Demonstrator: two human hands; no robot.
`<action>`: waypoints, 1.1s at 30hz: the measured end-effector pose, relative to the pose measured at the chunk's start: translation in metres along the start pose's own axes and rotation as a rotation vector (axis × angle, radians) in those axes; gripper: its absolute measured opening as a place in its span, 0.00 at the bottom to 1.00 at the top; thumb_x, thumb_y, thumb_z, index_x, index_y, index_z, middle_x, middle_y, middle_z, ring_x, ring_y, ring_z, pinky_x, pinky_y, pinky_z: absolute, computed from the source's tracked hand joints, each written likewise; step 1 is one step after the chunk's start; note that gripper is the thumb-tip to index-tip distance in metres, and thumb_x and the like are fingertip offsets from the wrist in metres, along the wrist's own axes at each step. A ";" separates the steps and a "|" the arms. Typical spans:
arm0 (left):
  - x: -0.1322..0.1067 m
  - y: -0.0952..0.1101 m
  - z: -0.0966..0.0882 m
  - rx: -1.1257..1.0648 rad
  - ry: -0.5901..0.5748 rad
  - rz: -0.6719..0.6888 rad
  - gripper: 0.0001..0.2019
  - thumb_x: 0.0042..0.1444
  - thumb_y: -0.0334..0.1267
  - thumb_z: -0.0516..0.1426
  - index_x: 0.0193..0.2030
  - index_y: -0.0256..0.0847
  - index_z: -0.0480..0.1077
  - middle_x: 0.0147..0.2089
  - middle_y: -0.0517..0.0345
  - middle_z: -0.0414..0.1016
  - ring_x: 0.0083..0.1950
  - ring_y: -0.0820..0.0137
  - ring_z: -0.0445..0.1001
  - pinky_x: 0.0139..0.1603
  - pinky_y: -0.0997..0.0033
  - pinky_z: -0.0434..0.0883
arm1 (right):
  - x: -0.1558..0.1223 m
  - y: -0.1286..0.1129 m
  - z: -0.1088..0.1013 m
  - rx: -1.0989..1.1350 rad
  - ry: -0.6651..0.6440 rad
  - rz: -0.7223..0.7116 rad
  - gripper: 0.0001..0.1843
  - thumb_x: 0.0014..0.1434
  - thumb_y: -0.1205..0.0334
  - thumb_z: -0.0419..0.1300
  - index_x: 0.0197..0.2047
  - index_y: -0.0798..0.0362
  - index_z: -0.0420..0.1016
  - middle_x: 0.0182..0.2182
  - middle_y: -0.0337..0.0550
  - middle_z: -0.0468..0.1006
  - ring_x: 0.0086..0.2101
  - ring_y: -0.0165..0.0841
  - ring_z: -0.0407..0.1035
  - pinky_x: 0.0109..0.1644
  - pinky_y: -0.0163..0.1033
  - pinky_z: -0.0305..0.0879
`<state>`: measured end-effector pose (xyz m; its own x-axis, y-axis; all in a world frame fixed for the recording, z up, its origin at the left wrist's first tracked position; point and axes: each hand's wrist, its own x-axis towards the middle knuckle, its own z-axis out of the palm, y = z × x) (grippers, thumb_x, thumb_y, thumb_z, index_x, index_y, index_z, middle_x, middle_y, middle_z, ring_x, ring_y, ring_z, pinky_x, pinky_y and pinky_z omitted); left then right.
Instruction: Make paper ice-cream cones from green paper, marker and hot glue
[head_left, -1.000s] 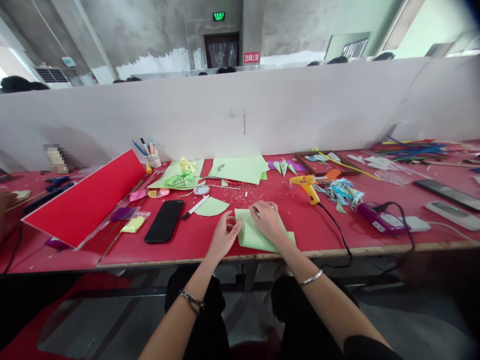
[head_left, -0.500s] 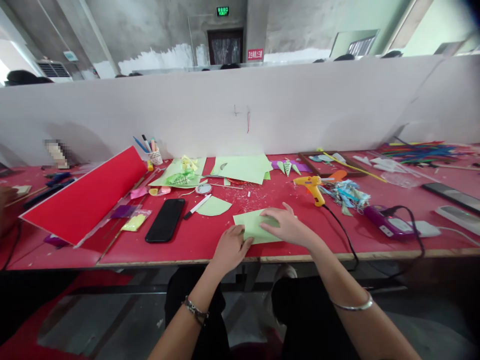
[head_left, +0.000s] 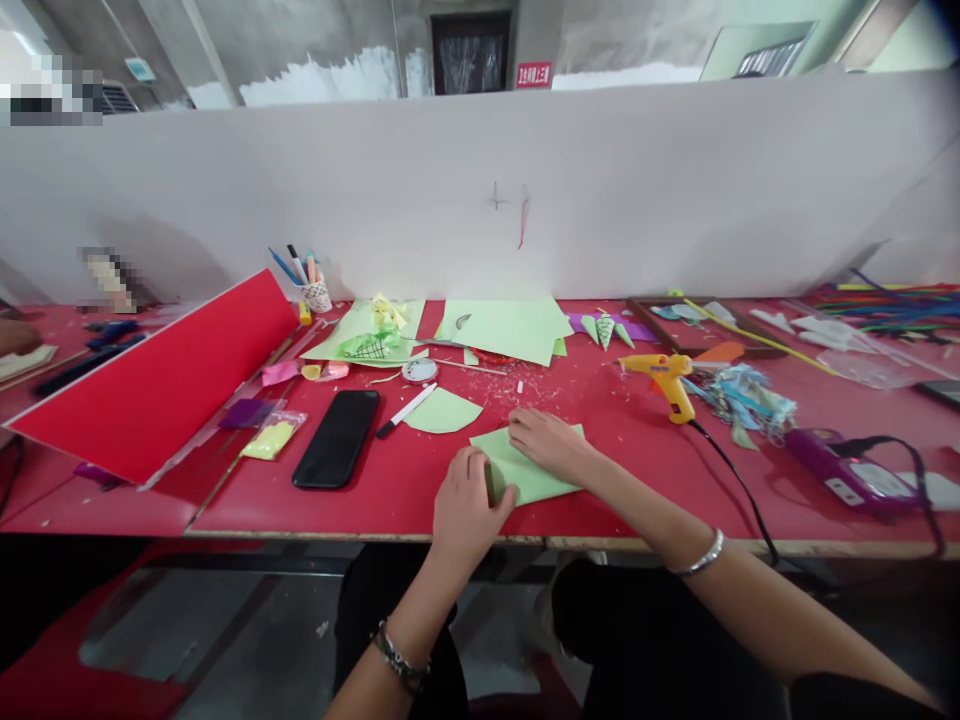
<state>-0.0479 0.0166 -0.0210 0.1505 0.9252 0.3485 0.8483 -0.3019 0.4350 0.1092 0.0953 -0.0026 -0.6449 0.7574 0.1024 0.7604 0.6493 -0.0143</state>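
A light green sheet of paper (head_left: 536,484) lies near the table's front edge, its left side lifted into a curl. My left hand (head_left: 466,505) grips that side, fingers above and thumb below along the edge. Across the sheet's upper part rests my right hand (head_left: 553,442), its fingers lying flat and pointing left; its thumb is hidden. Just beyond my hands are a light green paper sector (head_left: 448,411) and a white marker (head_left: 409,408) that touches it on the left.
A yellow glue gun (head_left: 664,378) with a black cord stands to the right, near a purple box (head_left: 847,470). At left are a black phone (head_left: 336,440) and a slanted red board (head_left: 165,385). More green sheets (head_left: 517,325) and small paper cones (head_left: 606,330) lie behind.
My right hand has gone from arched fingers to lying flat on the paper. The paper's left side now curls up within my left hand. The camera view has tilted down and turned slightly left.
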 end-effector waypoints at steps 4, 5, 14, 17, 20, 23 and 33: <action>-0.003 -0.002 0.005 -0.024 0.035 -0.035 0.19 0.49 0.42 0.54 0.47 0.37 0.58 0.50 0.45 0.62 0.52 0.59 0.62 0.49 0.60 0.66 | 0.005 0.002 0.000 0.005 0.017 -0.004 0.10 0.60 0.61 0.48 0.37 0.55 0.68 0.38 0.46 0.69 0.38 0.34 0.62 0.38 0.37 0.53; -0.003 -0.003 0.006 -0.026 0.025 -0.040 0.20 0.48 0.41 0.54 0.48 0.37 0.58 0.51 0.45 0.62 0.52 0.58 0.62 0.50 0.59 0.65 | 0.007 0.003 0.000 0.011 0.024 -0.002 0.10 0.60 0.61 0.48 0.36 0.55 0.68 0.38 0.45 0.69 0.38 0.34 0.62 0.38 0.37 0.52; 0.016 -0.013 -0.010 -0.406 -0.131 -0.196 0.22 0.51 0.46 0.53 0.51 0.37 0.60 0.49 0.47 0.65 0.48 0.61 0.65 0.47 0.63 0.64 | -0.001 0.001 -0.013 0.223 0.115 0.052 0.09 0.60 0.61 0.49 0.31 0.54 0.64 0.27 0.35 0.71 0.30 0.27 0.63 0.39 0.37 0.45; 0.025 -0.011 -0.023 -0.623 -0.242 -0.198 0.15 0.54 0.47 0.50 0.33 0.36 0.68 0.29 0.58 0.68 0.31 0.71 0.66 0.32 0.74 0.63 | -0.012 -0.007 -0.031 0.236 0.247 0.073 0.08 0.59 0.60 0.50 0.30 0.54 0.64 0.26 0.35 0.72 0.29 0.28 0.63 0.40 0.38 0.43; 0.031 -0.003 -0.035 -0.696 -0.194 -0.229 0.18 0.54 0.48 0.50 0.24 0.35 0.65 0.22 0.63 0.60 0.26 0.76 0.59 0.26 0.77 0.57 | -0.021 -0.014 -0.050 0.173 0.393 0.087 0.08 0.59 0.59 0.51 0.31 0.53 0.66 0.27 0.37 0.74 0.30 0.30 0.64 0.40 0.40 0.43; 0.034 0.007 -0.045 -0.707 -0.166 -0.204 0.17 0.53 0.47 0.51 0.22 0.35 0.63 0.20 0.65 0.57 0.25 0.77 0.56 0.25 0.78 0.55 | -0.027 -0.018 -0.065 0.130 0.486 0.099 0.09 0.59 0.58 0.51 0.37 0.51 0.69 0.30 0.39 0.76 0.32 0.31 0.65 0.43 0.42 0.42; 0.039 0.023 -0.060 -0.697 -0.165 -0.183 0.14 0.51 0.45 0.53 0.22 0.35 0.64 0.20 0.65 0.57 0.24 0.78 0.55 0.25 0.79 0.55 | -0.032 -0.024 -0.079 0.357 0.446 0.230 0.10 0.57 0.57 0.53 0.27 0.50 0.70 0.25 0.35 0.76 0.31 0.31 0.67 0.49 0.45 0.38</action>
<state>-0.0529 0.0317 0.0522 0.1582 0.9808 0.1141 0.3564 -0.1645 0.9197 0.1177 0.0502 0.0731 -0.3140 0.8294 0.4620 0.7541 0.5136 -0.4095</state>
